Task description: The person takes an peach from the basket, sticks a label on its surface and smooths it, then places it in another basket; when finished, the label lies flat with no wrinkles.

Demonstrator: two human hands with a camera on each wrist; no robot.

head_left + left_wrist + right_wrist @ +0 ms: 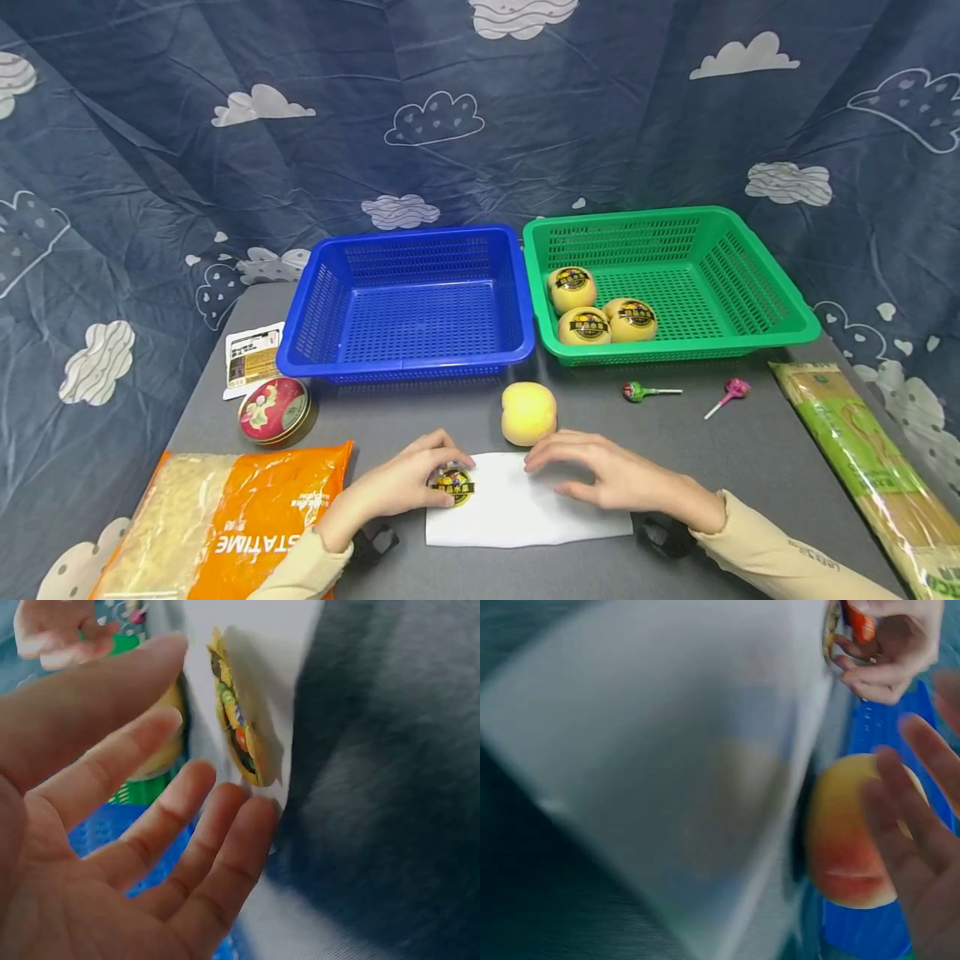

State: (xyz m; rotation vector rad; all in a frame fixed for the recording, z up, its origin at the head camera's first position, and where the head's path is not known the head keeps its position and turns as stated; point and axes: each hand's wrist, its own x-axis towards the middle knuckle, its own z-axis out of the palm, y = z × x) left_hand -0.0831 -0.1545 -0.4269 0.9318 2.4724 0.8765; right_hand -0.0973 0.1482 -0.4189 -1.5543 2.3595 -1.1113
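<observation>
A round black-and-gold fruit sticker [452, 487] is on the left end of a white sheet [540, 508]. My left hand [412, 479] is beside it with relaxed fingers; in the left wrist view, thumb and fingers are spread around the sticker [236, 720] without pinching it. Over the sheet's right part hovers my right hand [611, 475], fingers loosely bent and nothing in them. Just behind the sheet sits a yellow peach [528, 414] with no label visible. The right wrist view shows the peach's [851, 832] reddish side near the right fingers.
A blue basket [405, 365] and a green basket [690, 350] stand behind; the green one holds three labelled peaches [585, 326]. Two lollipops [633, 392] lie before it. At left are a pasta bag [277, 500], a round tin [274, 410] and a card [251, 358]; noodles [877, 467] lie right.
</observation>
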